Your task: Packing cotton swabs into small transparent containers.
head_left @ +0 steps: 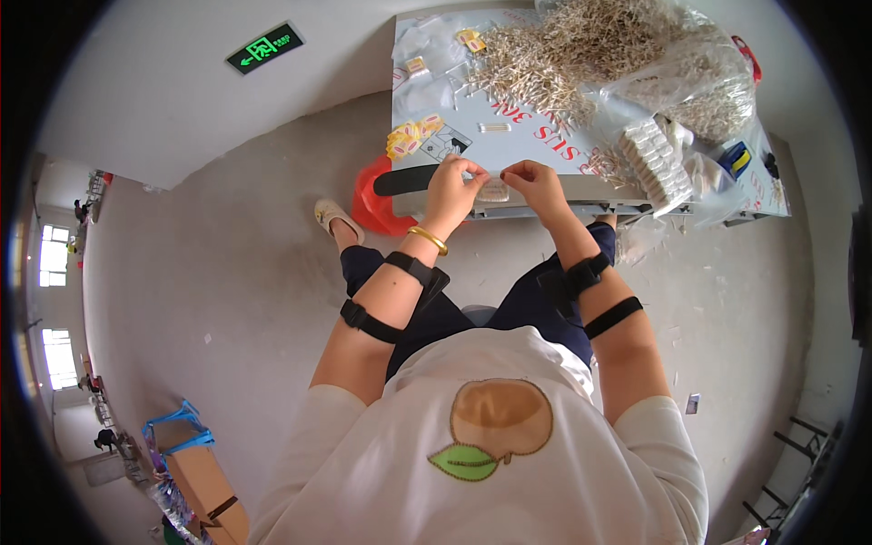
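My left hand (454, 189) and my right hand (538, 188) meet at the table's near edge, thumbs and fingers pinched. Between them is a small clear bag of cotton swabs (493, 191), each hand gripping one upper corner. A short row of loose swabs (495, 127) lies flat on the table just beyond. Yellow cards with red-and-white ovals (415, 136) are piled to the left of it. Farther back spreads a big heap of wooden-stick cotton swabs (545, 68), partly under a large clear plastic bag (677, 77).
Stacked packs of swabs (654, 163) stand at the table's right, near a blue-and-yellow object (736, 160). Small clear bags (427, 68) lie at the far left. A red plastic bag (368, 202) hangs by the left edge. Cardboard boxes (202, 481) sit on the floor at left.
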`<state>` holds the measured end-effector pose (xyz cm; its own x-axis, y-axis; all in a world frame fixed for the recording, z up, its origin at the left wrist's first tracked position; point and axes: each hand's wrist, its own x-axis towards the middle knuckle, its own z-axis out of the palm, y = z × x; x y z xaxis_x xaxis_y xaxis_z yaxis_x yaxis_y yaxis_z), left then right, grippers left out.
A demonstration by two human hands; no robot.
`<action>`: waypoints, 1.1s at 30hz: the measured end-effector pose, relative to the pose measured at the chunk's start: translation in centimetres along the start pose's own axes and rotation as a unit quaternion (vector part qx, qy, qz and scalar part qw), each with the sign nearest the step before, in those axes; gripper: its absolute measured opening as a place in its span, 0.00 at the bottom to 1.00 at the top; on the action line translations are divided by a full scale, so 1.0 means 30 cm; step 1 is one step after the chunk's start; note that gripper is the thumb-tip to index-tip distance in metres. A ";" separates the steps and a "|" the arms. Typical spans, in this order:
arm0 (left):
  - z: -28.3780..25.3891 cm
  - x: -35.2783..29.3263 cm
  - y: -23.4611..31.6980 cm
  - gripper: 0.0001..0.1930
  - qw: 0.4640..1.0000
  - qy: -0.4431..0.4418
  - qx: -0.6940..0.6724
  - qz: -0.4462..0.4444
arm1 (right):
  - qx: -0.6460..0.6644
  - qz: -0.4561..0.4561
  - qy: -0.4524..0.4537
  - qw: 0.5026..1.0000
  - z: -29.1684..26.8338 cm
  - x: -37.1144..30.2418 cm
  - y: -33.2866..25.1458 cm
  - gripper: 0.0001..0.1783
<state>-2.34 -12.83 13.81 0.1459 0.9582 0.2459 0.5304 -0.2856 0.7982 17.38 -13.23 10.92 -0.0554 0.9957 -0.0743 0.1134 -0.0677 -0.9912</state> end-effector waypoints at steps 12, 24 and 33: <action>0.112 0.080 -0.197 0.08 0.954 -0.061 -0.206 -0.207 | 0.035 0.100 0.031 0.994 0.037 0.135 0.155 0.08; 0.118 0.088 -0.299 0.06 0.911 -0.124 -0.265 -0.291 | -0.034 0.174 0.013 0.984 0.070 0.182 0.187 0.12; 0.110 0.095 -0.338 0.08 0.870 -0.187 -0.338 -0.307 | -0.040 0.170 -0.028 0.984 0.032 0.169 0.189 0.13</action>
<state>-4.54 -7.16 4.61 0.3377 0.8344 -0.4356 0.0113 0.4591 0.8883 16.81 -8.62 4.82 -0.0546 0.9109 -0.4089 0.2125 -0.3895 -0.8962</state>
